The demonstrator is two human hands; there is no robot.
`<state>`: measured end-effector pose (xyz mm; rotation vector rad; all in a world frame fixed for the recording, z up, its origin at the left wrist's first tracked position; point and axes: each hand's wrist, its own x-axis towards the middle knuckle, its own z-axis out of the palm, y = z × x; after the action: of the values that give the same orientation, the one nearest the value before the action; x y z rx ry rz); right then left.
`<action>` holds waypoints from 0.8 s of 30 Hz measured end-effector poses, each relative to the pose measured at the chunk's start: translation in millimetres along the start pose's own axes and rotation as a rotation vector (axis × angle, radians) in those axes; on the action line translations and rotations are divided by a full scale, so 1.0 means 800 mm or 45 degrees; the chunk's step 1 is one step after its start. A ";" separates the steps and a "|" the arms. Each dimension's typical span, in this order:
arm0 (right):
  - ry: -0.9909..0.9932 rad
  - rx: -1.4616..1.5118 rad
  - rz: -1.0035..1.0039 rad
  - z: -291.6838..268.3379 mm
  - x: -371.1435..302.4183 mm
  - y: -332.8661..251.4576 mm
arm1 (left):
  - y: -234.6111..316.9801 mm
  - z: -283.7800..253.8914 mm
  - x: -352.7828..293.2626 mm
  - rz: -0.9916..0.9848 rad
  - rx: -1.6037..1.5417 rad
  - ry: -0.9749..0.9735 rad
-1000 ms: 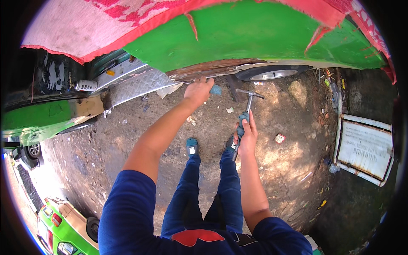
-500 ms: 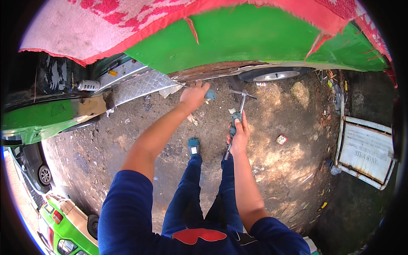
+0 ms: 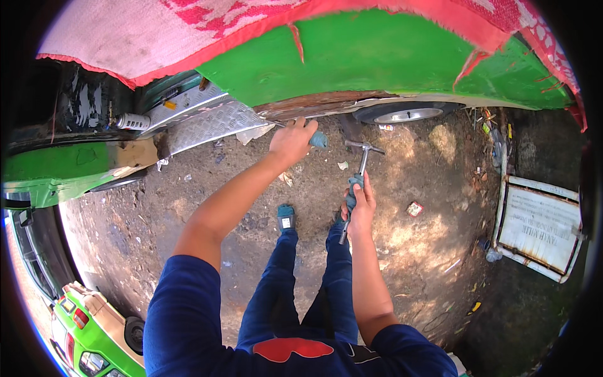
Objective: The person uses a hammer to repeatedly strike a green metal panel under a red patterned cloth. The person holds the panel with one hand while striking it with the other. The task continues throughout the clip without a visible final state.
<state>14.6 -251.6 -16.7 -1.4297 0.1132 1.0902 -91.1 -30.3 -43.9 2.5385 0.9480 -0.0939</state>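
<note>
While the green vehicle body (image 3: 377, 56) fills the far part of the scene under a red and pink cloth (image 3: 188, 25), its rusty lower edge (image 3: 314, 103) runs just above the dirt ground (image 3: 207, 176). On the far right a wheel (image 3: 402, 114) shows under the body, and on the right a white framed board (image 3: 540, 226) lies on the ground. The left hand (image 3: 290, 141) is closed around a chisel with a blue-grey handle (image 3: 317, 139), held at the rusty edge. The right hand (image 3: 359, 210), nearer and a little to the right, is closed around the handle of a hammer (image 3: 359, 164), whose metal head points far, just right of the chisel but apart from it.
</note>
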 end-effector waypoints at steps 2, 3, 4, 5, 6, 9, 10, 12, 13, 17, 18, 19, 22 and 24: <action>-0.016 0.002 -0.005 0.000 -0.003 0.001 | -0.001 -0.002 -0.002 0.000 -0.007 0.019; -0.022 0.002 -0.006 -0.001 -0.004 0.002 | 0.001 -0.004 -0.003 0.003 -0.012 0.026; -0.027 0.002 -0.007 -0.001 -0.005 0.003 | 0.004 -0.006 -0.005 0.002 -0.016 0.022; -0.023 -0.001 -0.002 -0.002 -0.006 0.003 | 0.007 -0.008 -0.006 0.001 -0.020 0.019; -0.019 -0.006 0.007 -0.002 -0.008 0.003 | 0.009 -0.008 -0.010 -0.004 -0.024 0.013; -0.016 -0.015 0.014 0.001 -0.014 0.003 | 0.007 -0.009 -0.014 0.003 -0.041 0.032; -0.016 -0.016 0.012 0.002 -0.015 0.003 | 0.007 -0.010 -0.015 -0.001 -0.044 0.033; -0.024 -0.042 0.003 0.003 -0.016 0.006 | 0.006 -0.011 -0.016 -0.007 -0.051 0.036; -0.028 -0.054 -0.003 0.003 -0.017 0.006 | 0.005 -0.012 -0.016 -0.007 -0.050 0.037; -0.073 -0.101 -0.021 0.009 -0.023 0.005 | 0.008 -0.012 -0.017 -0.013 -0.034 0.046; -0.084 -0.098 -0.028 0.010 -0.025 0.005 | 0.009 -0.013 -0.017 -0.017 -0.026 0.046; -0.095 -0.095 -0.036 0.011 -0.026 0.004 | 0.010 -0.015 -0.017 -0.016 -0.033 0.047; -0.108 -0.082 -0.064 0.018 -0.029 -0.004 | 0.008 -0.018 -0.019 -0.010 -0.047 0.058; -0.100 -0.074 -0.063 0.019 -0.030 -0.004 | 0.005 -0.018 -0.020 0.012 -0.054 0.085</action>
<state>-4.7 -251.3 4.7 -1.4318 -0.0100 1.1150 -101.8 -36.6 -25.9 2.5206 0.9528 0.0134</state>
